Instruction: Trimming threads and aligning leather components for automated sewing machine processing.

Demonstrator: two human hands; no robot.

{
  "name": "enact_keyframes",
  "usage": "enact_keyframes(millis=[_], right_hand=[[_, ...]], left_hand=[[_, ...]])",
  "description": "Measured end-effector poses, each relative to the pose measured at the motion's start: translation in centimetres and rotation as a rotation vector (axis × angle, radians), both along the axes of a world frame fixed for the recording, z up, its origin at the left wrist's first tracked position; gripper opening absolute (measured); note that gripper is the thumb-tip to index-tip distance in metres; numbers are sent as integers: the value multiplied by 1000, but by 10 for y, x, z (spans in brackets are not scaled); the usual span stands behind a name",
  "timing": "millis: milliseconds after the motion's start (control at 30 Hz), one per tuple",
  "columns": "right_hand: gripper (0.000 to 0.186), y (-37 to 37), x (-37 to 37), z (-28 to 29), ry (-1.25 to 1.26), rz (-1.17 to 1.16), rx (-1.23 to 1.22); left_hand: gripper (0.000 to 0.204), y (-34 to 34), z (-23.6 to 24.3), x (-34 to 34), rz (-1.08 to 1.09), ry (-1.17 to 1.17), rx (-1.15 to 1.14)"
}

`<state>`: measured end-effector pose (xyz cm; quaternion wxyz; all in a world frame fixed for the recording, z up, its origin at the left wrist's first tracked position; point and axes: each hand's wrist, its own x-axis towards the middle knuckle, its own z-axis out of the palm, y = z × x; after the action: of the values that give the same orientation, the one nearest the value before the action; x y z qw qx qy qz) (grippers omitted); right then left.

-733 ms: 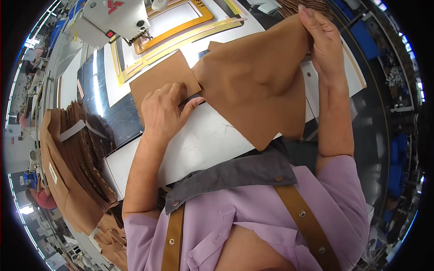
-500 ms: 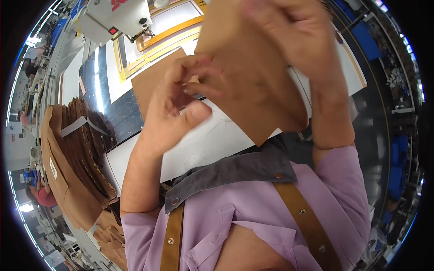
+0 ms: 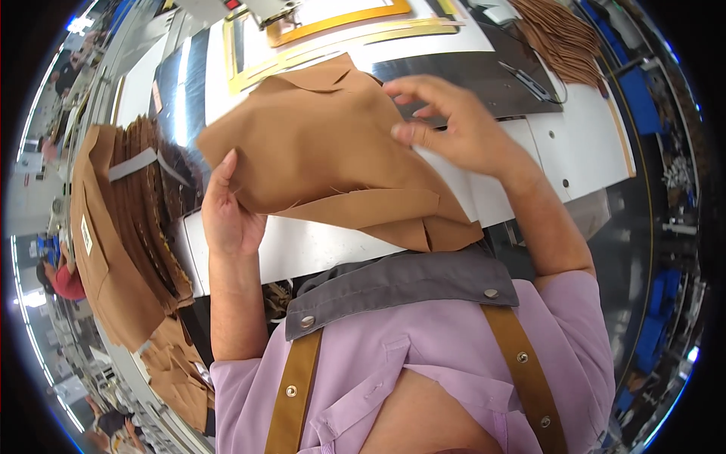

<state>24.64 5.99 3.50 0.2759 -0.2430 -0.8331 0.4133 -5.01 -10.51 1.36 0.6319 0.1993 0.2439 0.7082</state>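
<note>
A brown fabric piece (image 3: 318, 151) with a folded strip along its near side is spread in front of me, over the white worktable (image 3: 522, 144). My left hand (image 3: 233, 219) grips its left edge, thumb on top and fingers underneath. Just off the fabric's right edge is my right hand (image 3: 457, 129), its fingers apart and curved, holding nothing. Near my apron, the fabric's lower right corner hangs over the table edge.
Beyond the fabric stands a sewing machine (image 3: 261, 9) over a yellow-edged template (image 3: 340, 30). Brown pieces are stacked at the left (image 3: 140, 227) and far right (image 3: 560, 38). Thread snips (image 3: 527, 82) lie on the dark plate (image 3: 454, 79).
The fabric has come down from its raised position and now lies spread lower and farther left. My left hand has taken its left edge; my right hand has let go and moved nearer.
</note>
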Motion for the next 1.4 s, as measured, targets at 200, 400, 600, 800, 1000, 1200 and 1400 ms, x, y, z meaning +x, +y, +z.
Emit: enact_keyframes(millis=[200,400,600,800,1000,1200,1400], right_hand=[[63,-13,-20,-30,-168,33,626],[43,13,27,-60,-138,69,394],[32,-13,36,-52,-304,22,598],[9,-26,22,-58,-324,-27,665],[13,-17,22,-67,-291,-2,658],[16,-16,26,-69,-271,-35,669],[16,-13,27,-75,-107,-53,663]], left_hand=[[39,-9,11,13,163,82,-47],[46,-67,39,-10,257,569,-163],[55,-135,35,-2,-265,1578,-321],[31,-272,31,-64,-30,1753,-835],[42,-480,90,-169,1176,1843,-1545],[65,-524,77,-237,1394,1762,-1786],[31,-360,19,-156,1893,1912,-880]])
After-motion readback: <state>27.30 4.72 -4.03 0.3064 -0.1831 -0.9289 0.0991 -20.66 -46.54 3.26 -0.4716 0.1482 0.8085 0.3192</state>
